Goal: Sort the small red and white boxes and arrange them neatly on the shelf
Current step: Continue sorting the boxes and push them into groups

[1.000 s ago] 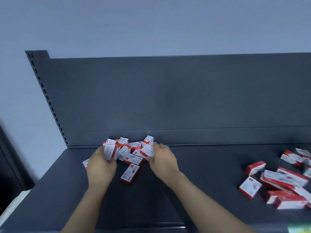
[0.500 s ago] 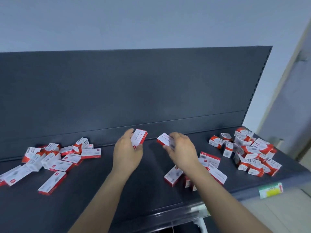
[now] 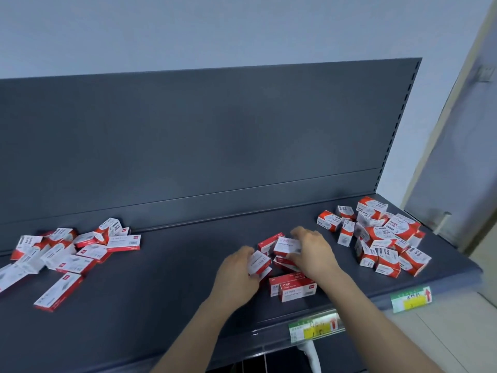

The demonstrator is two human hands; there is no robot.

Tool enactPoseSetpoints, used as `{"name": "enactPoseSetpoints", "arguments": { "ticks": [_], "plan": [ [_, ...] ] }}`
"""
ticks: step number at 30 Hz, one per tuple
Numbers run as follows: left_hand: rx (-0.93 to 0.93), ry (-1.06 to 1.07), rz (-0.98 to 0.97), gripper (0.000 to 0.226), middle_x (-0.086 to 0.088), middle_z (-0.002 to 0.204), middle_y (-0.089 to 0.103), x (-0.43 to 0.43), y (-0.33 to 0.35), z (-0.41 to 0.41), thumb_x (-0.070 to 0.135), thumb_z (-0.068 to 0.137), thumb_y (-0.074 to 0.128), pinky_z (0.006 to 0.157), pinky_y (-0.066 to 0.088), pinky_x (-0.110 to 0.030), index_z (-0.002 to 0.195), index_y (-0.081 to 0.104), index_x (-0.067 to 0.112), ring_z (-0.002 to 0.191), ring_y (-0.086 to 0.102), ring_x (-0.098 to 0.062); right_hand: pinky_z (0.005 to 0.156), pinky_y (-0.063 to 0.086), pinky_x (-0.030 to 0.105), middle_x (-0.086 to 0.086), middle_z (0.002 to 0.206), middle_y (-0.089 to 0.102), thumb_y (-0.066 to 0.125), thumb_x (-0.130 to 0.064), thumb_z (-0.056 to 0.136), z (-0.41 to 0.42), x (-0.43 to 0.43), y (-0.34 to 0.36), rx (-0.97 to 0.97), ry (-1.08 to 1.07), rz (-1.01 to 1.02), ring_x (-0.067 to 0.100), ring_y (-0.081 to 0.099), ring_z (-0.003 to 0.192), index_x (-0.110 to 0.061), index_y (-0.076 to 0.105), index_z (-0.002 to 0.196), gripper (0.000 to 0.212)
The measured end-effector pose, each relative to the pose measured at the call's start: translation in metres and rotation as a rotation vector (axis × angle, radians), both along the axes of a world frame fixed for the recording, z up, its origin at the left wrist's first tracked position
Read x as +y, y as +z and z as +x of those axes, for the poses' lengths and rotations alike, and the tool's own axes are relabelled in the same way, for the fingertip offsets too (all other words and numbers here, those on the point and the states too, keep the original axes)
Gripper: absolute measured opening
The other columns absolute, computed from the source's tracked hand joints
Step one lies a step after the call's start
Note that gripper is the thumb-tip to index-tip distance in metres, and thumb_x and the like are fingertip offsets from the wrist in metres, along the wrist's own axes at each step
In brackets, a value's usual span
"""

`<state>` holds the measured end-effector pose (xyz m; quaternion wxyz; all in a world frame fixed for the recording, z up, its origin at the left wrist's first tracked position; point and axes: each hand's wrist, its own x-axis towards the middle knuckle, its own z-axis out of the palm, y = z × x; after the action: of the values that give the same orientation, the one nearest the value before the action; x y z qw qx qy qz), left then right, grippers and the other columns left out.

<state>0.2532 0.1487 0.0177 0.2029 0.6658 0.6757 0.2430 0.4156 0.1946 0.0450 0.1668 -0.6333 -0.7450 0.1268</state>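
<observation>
- The shelf (image 3: pixel 174 278) is smooth, matt dark-grey metal, flat, with a rounded front lip; its upright back panel (image 3: pixel 215 144) is the same sheet metal, with a row of slots down the right edge.
- The middle pile (image 3: pixel 293 288) of flat, oblong red-and-white cardboard boxes lies near the shelf's front lip, and both hands are at it.
- The left hand (image 3: pixel 236 275), just left of the middle pile, has its fingers curled round a small box (image 3: pixel 259 262) with a white printed face.
- The right hand (image 3: pixel 314 254) arches over the pile's top, fingers bent, and grips a flat box (image 3: pixel 286 246) by its edges.
- Well left of the middle pile, the left heap (image 3: pixel 67 254) holds long, thin boxes strewn at all angles; a lone box (image 3: pixel 57 292) lies in front of it.
- Right of the middle pile, the right heap (image 3: pixel 382 238) holds stubbier, cube-like boxes, tumbled together.
- In front of the pile, glossy green-and-yellow price labels (image 3: pixel 314 328) sit in the lip's clear strip.
</observation>
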Motion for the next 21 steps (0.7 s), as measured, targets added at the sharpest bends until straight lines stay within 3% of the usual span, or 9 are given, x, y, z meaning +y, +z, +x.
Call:
{"name": "enactPoseSetpoints", "arguments": {
  "ticks": [6,12,17,19,21],
  "plan": [
    [0.073,-0.055,-0.020,0.047,-0.001,0.128,0.055,0.002,-0.013,0.003,0.015,0.085,0.060,0.091,0.043,-0.025,0.129,0.044,0.017,0.116,0.050,-0.016,0.086,0.045,0.030,0.007,0.119,0.059,0.069,-0.023,0.081,0.000,0.001,-0.005,-0.010,0.031,-0.057,0.022,0.052,0.111,-0.015,0.050,0.123,0.047],
    [0.069,-0.056,-0.027,0.042,-0.005,0.126,0.055,-0.005,-0.005,0.005,0.027,0.086,0.061,0.096,0.041,-0.031,0.125,0.049,0.015,0.116,0.049,-0.021,0.079,0.040,0.025,0.005,0.118,0.060,0.066,-0.035,0.081,0.004,0.007,-0.010,-0.079,0.047,-0.056,0.022,0.053,0.112,-0.016,0.052,0.120,0.046],
    [0.129,0.067,0.087,0.044,-0.011,0.133,0.051,-0.016,0.016,-0.021,0.031,0.093,0.051,0.103,0.035,-0.029,0.130,0.048,0.006,0.124,0.043,-0.024,0.082,0.047,0.034,0.012,0.114,0.064,0.068,-0.030,0.082,-0.018,0.011,0.001,0.006,0.067,0.099,0.030,0.057,0.107,-0.008,0.058,0.117,0.043],
    [0.212,0.149,0.204,0.038,-0.011,0.119,0.061,-0.018,0.023,-0.038,0.031,0.090,0.055,0.094,0.044,-0.027,0.118,0.057,0.006,0.113,0.054,-0.023,0.084,0.047,0.040,0.018,0.113,0.064,0.070,-0.024,0.080,-0.035,0.014,0.007,0.064,0.105,0.162,0.035,0.057,0.107,-0.003,0.059,0.116,0.043],
    [0.255,0.219,0.296,0.030,-0.004,0.093,0.070,-0.021,0.030,-0.059,0.034,0.080,0.063,0.075,0.052,-0.020,0.098,0.066,0.010,0.089,0.066,-0.019,0.087,0.047,0.042,0.019,0.117,0.062,0.068,-0.023,0.082,-0.058,0.015,0.014,0.101,0.172,0.210,0.037,0.054,0.112,-0.002,0.056,0.120,0.046]
  ]
}}
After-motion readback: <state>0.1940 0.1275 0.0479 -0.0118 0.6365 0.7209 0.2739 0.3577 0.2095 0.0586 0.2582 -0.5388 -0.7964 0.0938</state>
